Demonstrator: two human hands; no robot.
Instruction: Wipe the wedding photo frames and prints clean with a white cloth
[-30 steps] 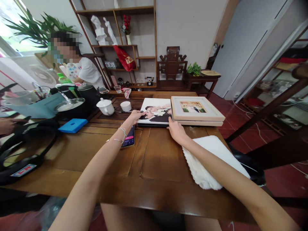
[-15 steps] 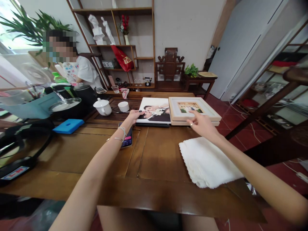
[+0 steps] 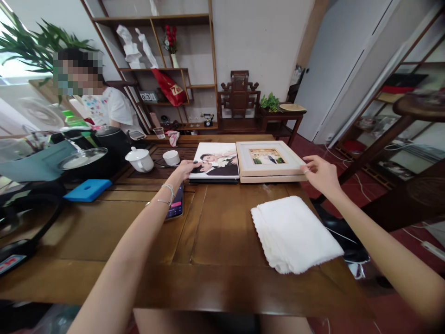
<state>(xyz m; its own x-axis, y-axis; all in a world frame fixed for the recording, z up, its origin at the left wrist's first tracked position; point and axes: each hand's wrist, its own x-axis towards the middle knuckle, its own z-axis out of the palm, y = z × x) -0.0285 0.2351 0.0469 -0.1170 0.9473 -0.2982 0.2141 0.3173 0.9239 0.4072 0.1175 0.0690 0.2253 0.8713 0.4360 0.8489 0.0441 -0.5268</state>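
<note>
A photo print [image 3: 216, 160] of a couple lies flat on the far part of the wooden table [image 3: 215, 232]. My left hand [image 3: 182, 170] rests on its near left corner, fingers laid flat. Right beside the print sits a pale wooden picture frame [image 3: 268, 160] stacked on a second frame. My right hand [image 3: 321, 174] touches the right edge of the frames with fingers curled loosely; it grips nothing that I can see. A phone [image 3: 175, 204] lies under my left wrist.
A folded white towel [image 3: 294, 232] lies near the right front. A white teapot [image 3: 139, 159], a cup [image 3: 171, 157], a blue block [image 3: 87, 189] and dark kettles stand at the left. A person in a white shirt [image 3: 104, 106] sits behind. Shelves and a chair line the wall.
My right hand left the print's right corner, passed over the frame and now sits at the frame's right edge. My left hand has stayed on the print.
</note>
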